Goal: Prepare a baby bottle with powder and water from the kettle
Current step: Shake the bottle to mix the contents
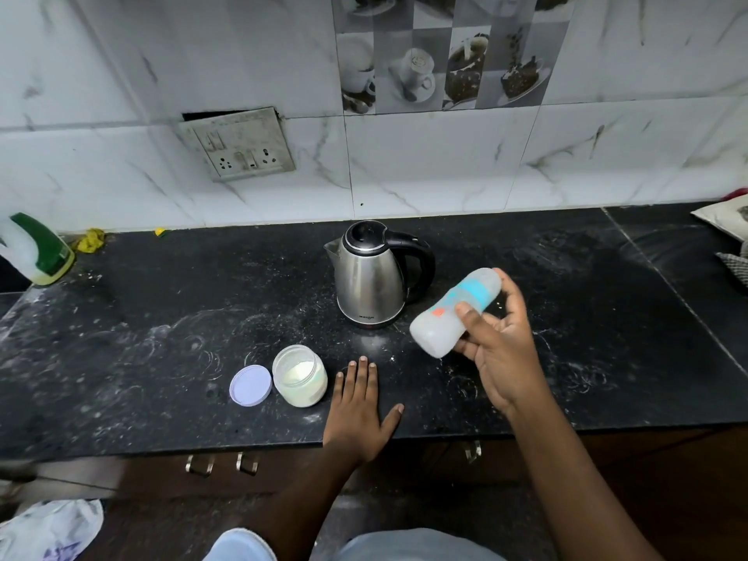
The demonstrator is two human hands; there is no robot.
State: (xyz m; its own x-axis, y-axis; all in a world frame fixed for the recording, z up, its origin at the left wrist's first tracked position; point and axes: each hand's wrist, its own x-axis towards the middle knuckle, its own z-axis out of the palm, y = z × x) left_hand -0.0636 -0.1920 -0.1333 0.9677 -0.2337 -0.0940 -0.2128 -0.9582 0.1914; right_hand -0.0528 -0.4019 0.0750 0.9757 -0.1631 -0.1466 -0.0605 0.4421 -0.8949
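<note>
Already tilted: baby bottle [456,312] clamped in right-hand fingers [465,313], left-hand fingers [361,368] splayed flat, empty, beside open powder jar [300,375]. Risk: slipping, knocking jar, scattering powder.

The baby bottle [455,311] above the counter, right of the kettle [374,275], is motion-blurred, its print unreadable and its top hidden behind the right hand [500,350]. Far left of the kettle, a green-capped spray bottle [34,251] is cut by the frame edge. Far right, a patterned cloth [724,220] also runs out of view.
</note>
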